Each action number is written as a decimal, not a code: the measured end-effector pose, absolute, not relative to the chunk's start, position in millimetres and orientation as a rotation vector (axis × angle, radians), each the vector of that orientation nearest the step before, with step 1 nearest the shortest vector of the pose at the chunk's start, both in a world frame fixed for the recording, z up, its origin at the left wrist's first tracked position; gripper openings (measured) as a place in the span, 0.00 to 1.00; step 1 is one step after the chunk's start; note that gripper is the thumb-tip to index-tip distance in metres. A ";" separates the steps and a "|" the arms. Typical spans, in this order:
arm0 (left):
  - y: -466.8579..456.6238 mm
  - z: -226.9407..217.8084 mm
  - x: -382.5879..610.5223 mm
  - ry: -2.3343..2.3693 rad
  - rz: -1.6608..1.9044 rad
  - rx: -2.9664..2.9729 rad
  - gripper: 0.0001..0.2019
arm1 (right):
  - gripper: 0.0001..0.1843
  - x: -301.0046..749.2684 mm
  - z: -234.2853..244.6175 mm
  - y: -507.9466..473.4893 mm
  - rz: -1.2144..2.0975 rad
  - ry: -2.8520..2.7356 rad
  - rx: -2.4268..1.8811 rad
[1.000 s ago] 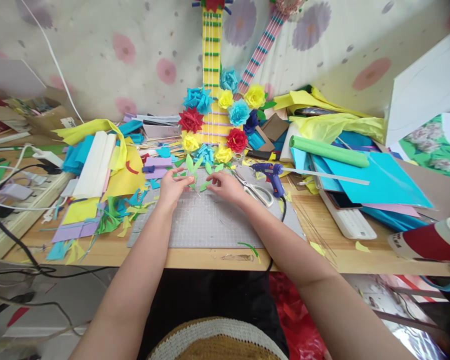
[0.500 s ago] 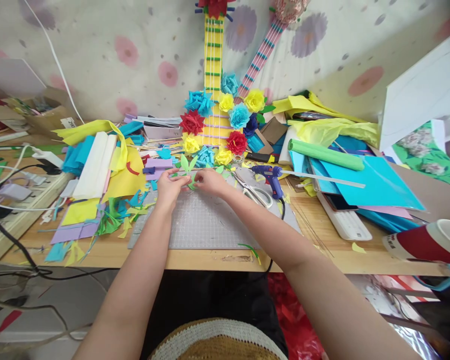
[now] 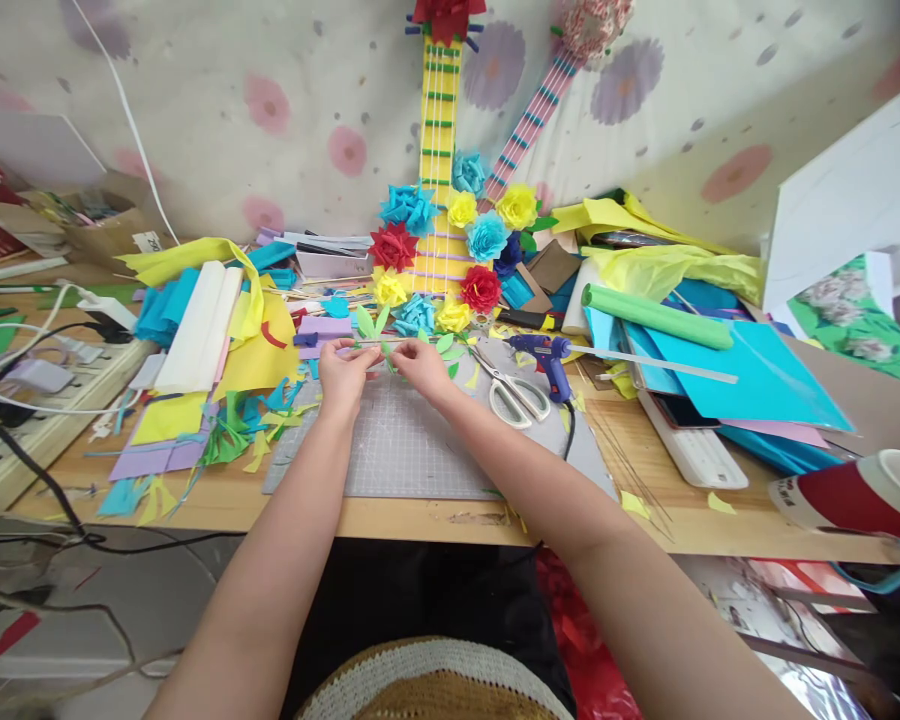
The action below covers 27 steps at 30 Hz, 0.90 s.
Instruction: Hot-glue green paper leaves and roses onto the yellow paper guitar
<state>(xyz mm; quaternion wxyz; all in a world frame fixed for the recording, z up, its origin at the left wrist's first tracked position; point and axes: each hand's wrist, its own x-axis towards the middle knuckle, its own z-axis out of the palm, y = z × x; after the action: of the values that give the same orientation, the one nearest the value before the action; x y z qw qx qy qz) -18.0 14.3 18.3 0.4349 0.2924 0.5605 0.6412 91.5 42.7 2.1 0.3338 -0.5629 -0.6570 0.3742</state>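
Both of my hands meet over the back of a grey cutting mat [image 3: 412, 450]. My left hand [image 3: 343, 375] is closed in a pinch on a thin stem with green paper leaves [image 3: 373, 322] showing just beyond the fingers. Close beside it, the fingertips of my right hand [image 3: 420, 368] pinch a small green bit at the same stem; its exact shape is partly hidden. More green leaves [image 3: 448, 348] show just right of my right hand. White-handled scissors [image 3: 520, 400] lie on the mat, and a blue glue gun [image 3: 547, 360] rests beyond them with a glue stick in it.
A yellow paper guitar [image 3: 437, 150] with paper flowers leans on the wall behind, beside a pink one [image 3: 532, 125]. Crepe paper rolls [image 3: 199, 325] and scraps crowd the left. Blue sheets [image 3: 750, 375] and a paper cup [image 3: 855, 495] stand right; a power strip [image 3: 52, 425] is far left.
The view has shifted slightly, so the scene sits a little further right. My hands stay together at the stem, and the right fingers have moved slightly over the green piece.
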 end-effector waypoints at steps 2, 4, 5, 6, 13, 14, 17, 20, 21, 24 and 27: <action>13.6 18.7 -16.3 1.407 1.592 0.722 0.20 | 0.04 95.6 -2.8 41.4 1.135 -1.518 -1.379; 13.3 18.0 -14.2 1.414 1.583 0.727 0.20 | 0.04 98.6 -5.3 37.3 1.228 -1.387 -1.321; 13.2 17.4 -13.1 1.413 1.572 0.735 0.20 | 0.04 100.0 -5.2 34.9 1.259 -1.335 -1.304; 13.2 16.6 -11.9 1.413 1.560 0.743 0.20 | 0.04 101.6 -4.1 32.6 1.284 -1.285 -1.291; 8.8 13.1 -2.1 1.423 1.446 0.788 0.20 | 0.06 125.6 14.4 26.3 1.444 -0.923 -1.139; 7.8 12.8 -0.3 1.408 1.427 0.795 0.20 | 0.07 129.8 16.0 26.1 1.482 -0.865 -1.103; 5.2 11.2 5.3 1.362 1.374 0.805 0.20 | 0.07 139.8 16.8 25.1 1.605 -0.723 -0.988; 4.6 9.1 9.0 1.345 1.350 0.811 0.21 | 0.06 145.2 13.3 24.8 1.718 -0.635 -0.905; 4.8 8.6 9.5 1.344 1.349 0.813 0.21 | 0.06 146.6 12.0 24.9 1.762 -0.621 -0.878; 5.6 7.7 9.9 1.342 1.342 0.814 0.21 | 0.09 151.1 10.1 26.0 1.876 -0.619 -0.799; 5.7 7.6 9.7 1.331 1.339 0.818 0.21 | 0.11 155.8 10.3 27.3 1.888 -0.629 -0.810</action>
<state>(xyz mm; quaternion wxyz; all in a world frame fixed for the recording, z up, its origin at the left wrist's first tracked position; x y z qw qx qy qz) 9.7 5.7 7.6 0.5157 0.3406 0.5542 0.5576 155.8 27.3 10.3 0.4765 -0.3314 -0.2573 0.7726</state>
